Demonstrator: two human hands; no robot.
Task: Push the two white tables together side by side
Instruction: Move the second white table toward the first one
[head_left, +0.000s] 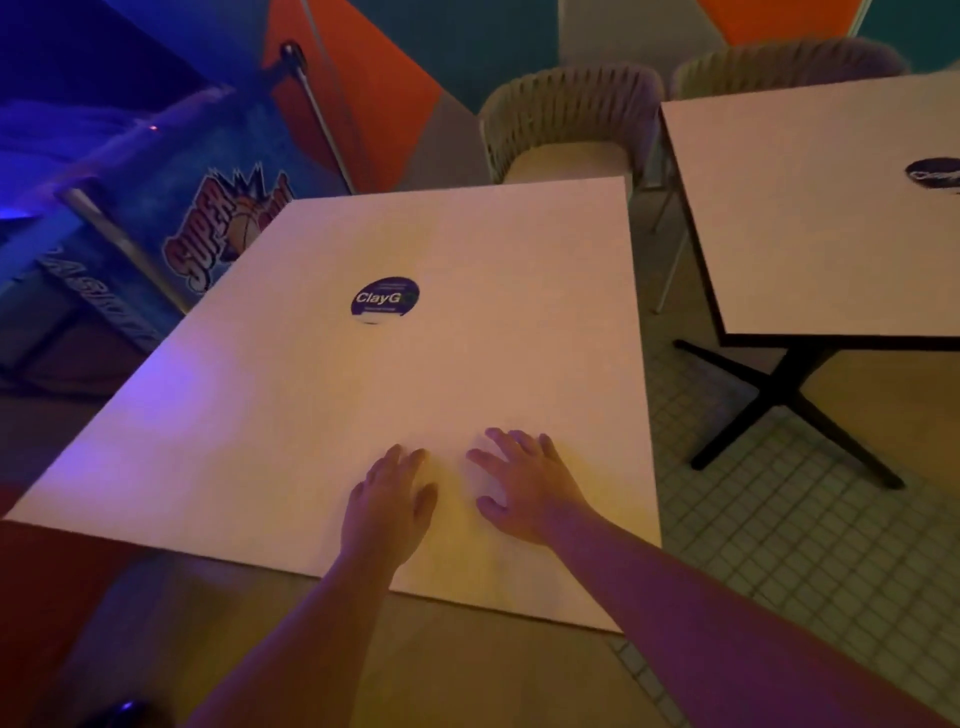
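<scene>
A white square table with a round blue sticker fills the middle of the view. My left hand and my right hand lie flat on its top near the front edge, fingers spread, holding nothing. A second white table with its own dark sticker stands to the right on a black cross base. A gap of tiled floor separates the two tables, and the right one is turned at a slight angle.
Two woven chairs stand behind the tables. An arcade machine with a basketball logo sits at the left. Tiled floor shows between and in front of the tables.
</scene>
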